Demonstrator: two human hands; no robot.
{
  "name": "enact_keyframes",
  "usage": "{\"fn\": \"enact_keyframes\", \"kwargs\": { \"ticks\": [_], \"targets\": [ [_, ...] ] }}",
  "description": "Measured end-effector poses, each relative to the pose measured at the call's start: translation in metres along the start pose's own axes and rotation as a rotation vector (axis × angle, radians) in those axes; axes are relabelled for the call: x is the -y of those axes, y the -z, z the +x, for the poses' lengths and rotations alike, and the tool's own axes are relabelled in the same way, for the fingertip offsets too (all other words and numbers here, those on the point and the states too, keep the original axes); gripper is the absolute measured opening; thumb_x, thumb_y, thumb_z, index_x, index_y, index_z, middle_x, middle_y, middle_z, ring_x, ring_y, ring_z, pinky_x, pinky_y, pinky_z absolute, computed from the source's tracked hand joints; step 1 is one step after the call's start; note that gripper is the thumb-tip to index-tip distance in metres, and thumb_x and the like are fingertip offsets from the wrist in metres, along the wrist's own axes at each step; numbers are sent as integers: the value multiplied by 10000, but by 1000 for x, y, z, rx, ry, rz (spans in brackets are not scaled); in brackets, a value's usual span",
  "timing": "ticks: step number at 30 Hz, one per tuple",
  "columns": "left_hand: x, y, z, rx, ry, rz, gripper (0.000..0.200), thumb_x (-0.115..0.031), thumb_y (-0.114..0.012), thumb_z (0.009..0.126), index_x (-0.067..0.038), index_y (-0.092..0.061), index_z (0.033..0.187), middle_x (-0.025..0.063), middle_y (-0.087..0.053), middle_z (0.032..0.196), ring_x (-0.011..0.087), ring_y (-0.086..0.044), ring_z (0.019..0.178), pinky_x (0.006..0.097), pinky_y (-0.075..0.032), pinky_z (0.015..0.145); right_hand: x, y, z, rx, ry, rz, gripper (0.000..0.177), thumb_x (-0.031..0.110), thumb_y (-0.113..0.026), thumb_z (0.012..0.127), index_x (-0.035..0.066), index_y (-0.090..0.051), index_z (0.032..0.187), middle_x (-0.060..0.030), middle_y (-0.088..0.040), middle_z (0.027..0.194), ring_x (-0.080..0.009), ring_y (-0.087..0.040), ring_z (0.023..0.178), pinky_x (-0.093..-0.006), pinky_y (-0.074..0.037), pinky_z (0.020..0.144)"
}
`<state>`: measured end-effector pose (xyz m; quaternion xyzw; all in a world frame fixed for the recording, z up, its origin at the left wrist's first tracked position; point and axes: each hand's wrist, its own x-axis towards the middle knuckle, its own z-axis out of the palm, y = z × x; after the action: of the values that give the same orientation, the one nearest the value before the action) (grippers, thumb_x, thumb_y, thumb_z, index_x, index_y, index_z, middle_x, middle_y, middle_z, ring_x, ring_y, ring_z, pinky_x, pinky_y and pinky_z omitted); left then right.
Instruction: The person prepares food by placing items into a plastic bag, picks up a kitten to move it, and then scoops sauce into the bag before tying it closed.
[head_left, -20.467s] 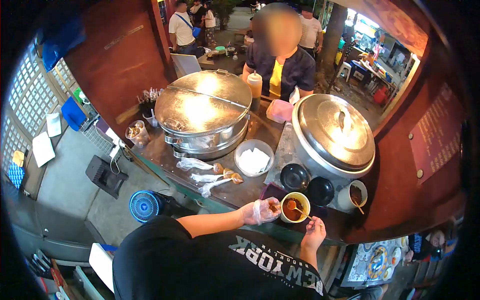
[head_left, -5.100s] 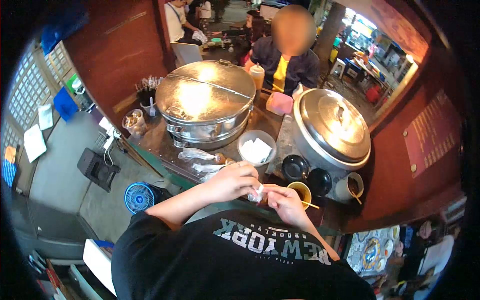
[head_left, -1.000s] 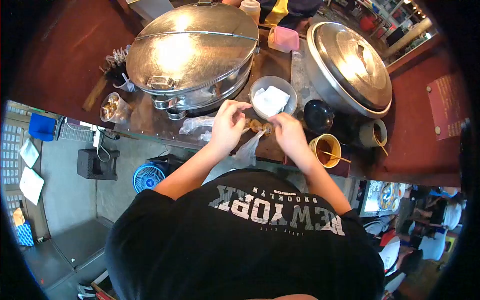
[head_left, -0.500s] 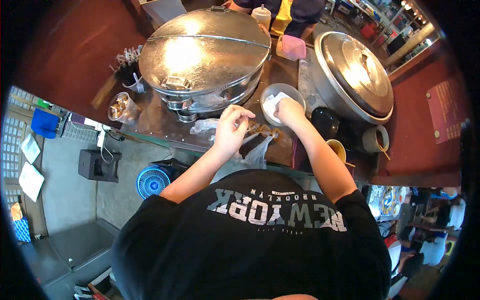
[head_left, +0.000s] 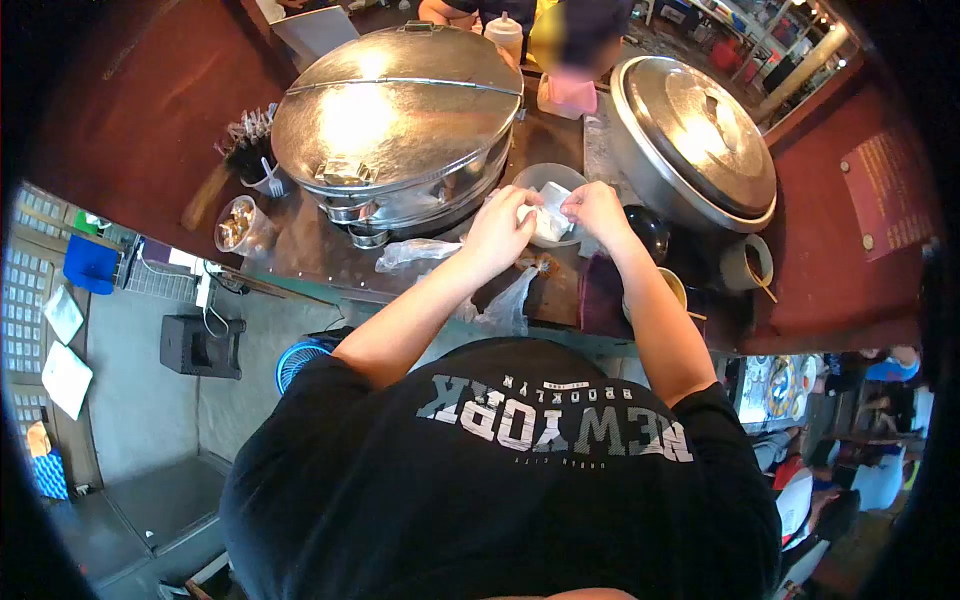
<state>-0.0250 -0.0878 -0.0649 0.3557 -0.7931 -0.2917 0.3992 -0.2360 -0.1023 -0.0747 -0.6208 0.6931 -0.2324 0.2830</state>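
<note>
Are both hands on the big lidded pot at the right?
No, the left hand and the right hand are both at the bowl with white paper.

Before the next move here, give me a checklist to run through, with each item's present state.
1. Both hands at the clear bowl: ok; left hand and right hand meet over it.
2. White material firmly gripped: cannot tell; fingertips are at it, but too small to judge.
3. Hinged lid on the large round metal vessel shut: ok.
4. Lid seated on the pot: ok.
5. Yellow cup in full view: not ok; the right forearm partly hides it.
</note>
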Motion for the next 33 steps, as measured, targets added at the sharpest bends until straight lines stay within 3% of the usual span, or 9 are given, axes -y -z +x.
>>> {"fn": "enact_keyframes", "kwargs": {
  "ticks": [11, 14, 17, 19, 21, 24, 28, 31, 33],
  "targets": [
    [-7, 1, 27, -23, 202, -68, 189, -24, -513, 806, -12, -621, 961, 148, -647, 899, 238, -623, 806, 318, -483, 769, 15, -20, -14, -7, 26, -407, 199, 201, -675, 669, 37, -701, 778, -189, -660, 804, -326, -651, 771, -406, -513, 738],
    [-8, 2, 27, 90, 146, 41, 199, -48, -508, 798, -17, -637, 945, 169, -641, 912, 259, -625, 826, 337, -484, 780, 7, -14, -15, -102, 45, -252, 196, 165, -652, 667, 27, -695, 799, -200, -653, 806, -333, -647, 785, -413, -510, 744],
    [15, -19, 30, 329, -130, 169, 221, -95, -493, 790, -25, -656, 922, 194, -640, 888, 292, -627, 836, 369, -486, 780, 4, -9, -17, -188, 56, -182, 163, 152, -642, 655, 36, -680, 763, -210, -639, 776, -346, -639, 769, -419, -506, 729],
    [-9, -26, 40, 677, 134, 303, 231, -155, -511, 756, -38, -672, 873, 219, -641, 801, 343, -634, 740, 431, -503, 698, -1, -11, -9, -272, 93, -215, 142, 160, -651, 649, 40, -666, 723, -211, -634, 760, -350, -635, 753, -423, -505, 714],
    [20, -51, 46, 755, 151, 380, 193, -187, -551, 747, -41, -659, 810, 219, -642, 804, 350, -639, 734, 438, -501, 668, -1, -13, -8, -310, 147, -287, 135, 144, -699, 637, 37, -635, 690, -174, -643, 737, -298, -646, 712, -388, -510, 673],
    [47, -71, 48, 624, 125, 316, 195, -223, -581, 729, -63, -669, 799, 199, -653, 848, 350, -639, 790, 433, -500, 714, 5, -12, -19, -354, 88, 4, 123, 94, -685, 655, 41, -613, 738, -149, -650, 735, -255, -652, 711, -352, -506, 654],
    [35, -66, 58, 796, 49, 458, 228, -261, -577, 758, -120, -681, 904, 143, -663, 905, 303, -637, 861, 409, -487, 774, 21, 0, -39, -375, 132, 184, 128, 38, -653, 698, 32, -594, 812, -81, -641, 698, -165, -622, 652, -297, -479, 611],
    [38, -71, 59, 838, -2, 486, 284, -286, -580, 767, -156, -670, 1003, 116, -660, 969, 278, -626, 923, 396, -478, 803, 34, 14, -54, -319, 113, 389, 103, 59, -620, 745, 40, -586, 840, -101, -660, 780, -184, -626, 726, -307, -465, 663],
    [32, -72, 65, 869, -8, 579, 323, -301, -577, 773, -173, -655, 1059, 106, -654, 1010, 263, -618, 960, 390, -472, 823, 21, 6, -49, -347, 189, 560, 90, 22, -503, 798, 42, -526, 882, -68, -605, 768, -149, -565, 688, -285, -444, 648]
  ]
}}
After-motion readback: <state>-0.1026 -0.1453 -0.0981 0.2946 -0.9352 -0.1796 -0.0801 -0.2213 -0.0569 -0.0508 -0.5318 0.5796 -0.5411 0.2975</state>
